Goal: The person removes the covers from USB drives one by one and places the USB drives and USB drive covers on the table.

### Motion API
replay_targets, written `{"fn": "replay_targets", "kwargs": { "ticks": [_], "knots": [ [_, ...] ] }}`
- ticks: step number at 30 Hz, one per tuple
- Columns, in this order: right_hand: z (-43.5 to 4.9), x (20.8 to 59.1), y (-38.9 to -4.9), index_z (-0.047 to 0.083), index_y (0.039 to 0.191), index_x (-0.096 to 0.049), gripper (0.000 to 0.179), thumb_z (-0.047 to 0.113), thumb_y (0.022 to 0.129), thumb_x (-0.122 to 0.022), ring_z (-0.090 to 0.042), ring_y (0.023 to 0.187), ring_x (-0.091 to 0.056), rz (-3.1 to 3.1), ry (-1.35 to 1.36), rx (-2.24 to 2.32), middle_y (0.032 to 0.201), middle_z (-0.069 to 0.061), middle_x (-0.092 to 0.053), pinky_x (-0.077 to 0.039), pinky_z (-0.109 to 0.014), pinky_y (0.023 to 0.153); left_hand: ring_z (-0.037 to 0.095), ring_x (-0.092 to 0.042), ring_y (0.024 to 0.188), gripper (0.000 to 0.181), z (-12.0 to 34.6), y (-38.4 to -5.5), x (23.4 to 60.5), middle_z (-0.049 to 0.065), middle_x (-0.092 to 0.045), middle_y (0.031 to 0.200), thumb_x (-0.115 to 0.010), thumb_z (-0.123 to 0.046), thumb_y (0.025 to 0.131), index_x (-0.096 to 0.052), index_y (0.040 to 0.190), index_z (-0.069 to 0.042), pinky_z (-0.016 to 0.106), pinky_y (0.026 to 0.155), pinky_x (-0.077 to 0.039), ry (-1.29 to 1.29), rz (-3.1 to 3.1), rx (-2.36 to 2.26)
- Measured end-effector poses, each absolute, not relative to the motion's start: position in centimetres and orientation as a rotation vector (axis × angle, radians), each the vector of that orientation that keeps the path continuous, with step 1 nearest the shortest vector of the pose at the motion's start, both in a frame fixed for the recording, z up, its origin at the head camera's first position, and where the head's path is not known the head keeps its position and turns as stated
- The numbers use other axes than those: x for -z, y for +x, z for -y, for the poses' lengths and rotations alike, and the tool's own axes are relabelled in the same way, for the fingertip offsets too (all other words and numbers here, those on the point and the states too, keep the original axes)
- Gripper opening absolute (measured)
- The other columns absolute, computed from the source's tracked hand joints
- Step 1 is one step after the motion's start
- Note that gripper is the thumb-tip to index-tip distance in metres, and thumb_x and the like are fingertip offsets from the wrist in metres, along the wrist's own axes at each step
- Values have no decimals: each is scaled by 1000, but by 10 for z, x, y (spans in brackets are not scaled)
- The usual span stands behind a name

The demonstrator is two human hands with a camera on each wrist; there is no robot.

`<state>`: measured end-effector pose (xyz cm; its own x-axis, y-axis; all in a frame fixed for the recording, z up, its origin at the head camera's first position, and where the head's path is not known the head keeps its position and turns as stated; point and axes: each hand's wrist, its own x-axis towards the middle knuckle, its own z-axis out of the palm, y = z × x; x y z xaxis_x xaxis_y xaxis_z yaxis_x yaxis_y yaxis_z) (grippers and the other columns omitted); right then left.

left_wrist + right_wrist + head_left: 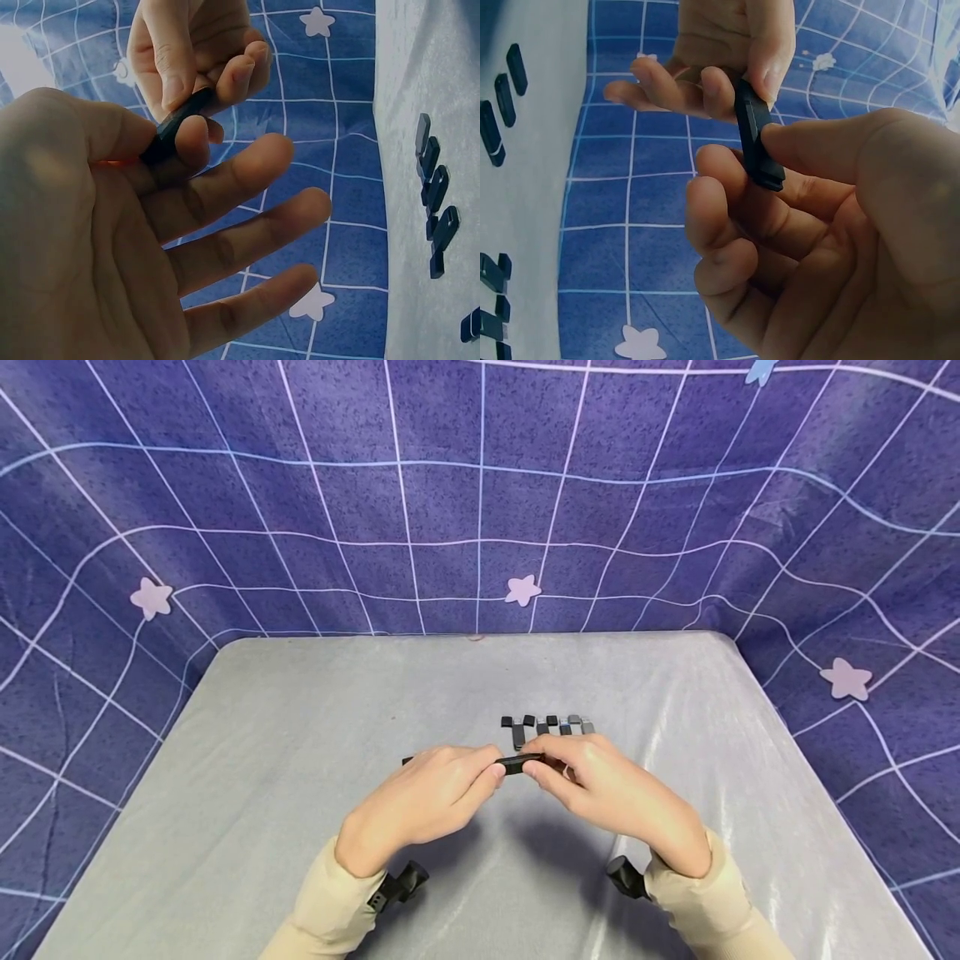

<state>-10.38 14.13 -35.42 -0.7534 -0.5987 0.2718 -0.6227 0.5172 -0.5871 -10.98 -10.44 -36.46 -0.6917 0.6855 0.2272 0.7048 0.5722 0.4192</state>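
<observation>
Both hands hold one black USB flash drive (513,765) above the table, one at each end. My left hand (431,793) pinches its left end between thumb and index finger; in the left wrist view the other fingers of that hand (187,225) are spread out. My right hand (611,785) pinches the right end with thumb and fingertips, the other fingers curled in the right wrist view. There the flash drive (751,142) looks tilted, with a narrow step at its near end. Whether its cap is on, I cannot tell.
Beyond the hands, several uncapped flash drives (518,733) lie in a row, with small caps (507,722) beside them. Several more black drives (505,100) lie on the grey-covered table (315,702), mostly hidden behind my left hand in the head view. A blue curtain (442,502) surrounds the table.
</observation>
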Motion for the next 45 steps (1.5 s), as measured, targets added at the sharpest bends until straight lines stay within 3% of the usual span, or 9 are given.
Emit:
{"fn": "replay_targets", "kwargs": {
  "ticks": [9,17,21,27,35,41,45],
  "knots": [
    [-139,358,-106,15,115,-73,18,21,106,-60,0,85,-63,2673,1195,-980,100,9,-73,-56,-25,80,3,-44,63,25,103,-111,367,-16,-45,70,-42,-26,111,-53,89,-24,22,58,-39,-1242,2750,740],
    [-139,359,-106,13,112,-72,14,19,105,-61,0,78,-58,2684,1233,-983,90,9,-69,-54,-23,74,4,-46,65,21,103,-115,367,-14,-46,71,-48,-25,108,-66,97,-22,21,61,-41,-1282,2680,752],
    [-137,360,-105,14,108,-71,14,21,105,-60,0,72,-53,2690,1253,-1015,84,10,-64,-51,-21,70,3,-43,63,22,104,-115,365,-14,-43,70,-51,-29,108,-63,91,-22,20,58,-39,-1298,2684,775],
    [-135,358,-106,13,114,-73,17,20,106,-59,1,73,-55,2664,1230,-1012,85,10,-66,-53,-22,72,3,-44,65,25,109,-116,362,-13,-45,72,-48,-28,110,-65,93,-20,21,61,-41,-1287,2675,752],
    [-134,358,-106,15,107,-72,18,15,107,-54,3,64,-48,2640,1201,-1010,71,13,-54,-49,-21,66,3,-44,65,28,112,-115,361,-13,-44,72,-45,-32,111,-59,89,-23,22,61,-41,-1250,2698,764],
    [-133,358,-105,17,105,-74,17,19,107,-57,2,70,-53,2631,1171,-976,81,14,-62,-51,-21,68,1,-43,62,32,112,-112,362,-15,-45,72,-40,-34,112,-51,85,-24,21,57,-40,-1205,2775,821],
    [-132,358,-104,15,109,-75,17,21,106,-59,1,80,-61,2634,1157,-965,94,11,-72,-55,-23,76,2,-43,61,25,111,-110,362,-14,-44,71,-45,-31,110,-56,90,-24,21,56,-40,-1185,2793,779]
  ]
}}
